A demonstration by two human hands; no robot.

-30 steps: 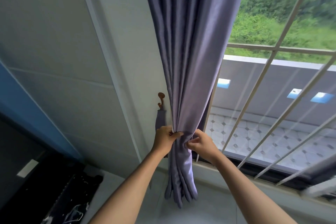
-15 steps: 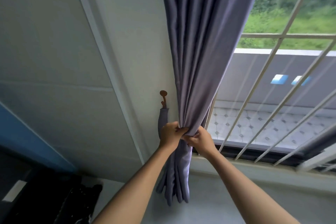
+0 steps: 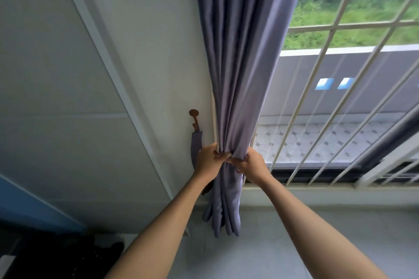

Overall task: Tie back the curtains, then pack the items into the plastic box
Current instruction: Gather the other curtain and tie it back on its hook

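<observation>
Gathered grey-purple fabric curtain (image 3: 235,97) hangs at the window's left edge. Left hand (image 3: 207,161) and right hand (image 3: 250,164) both clench it at 1 level. Matching fabric tieback strap (image 3: 196,145) hangs from brown metal wall hook (image 3: 194,118), just left. Best: right keeps the bunch tight, left fetches the strap.

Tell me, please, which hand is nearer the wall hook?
The left hand, gripping the curtain just below the hook; the right hand is on the window side.
</observation>
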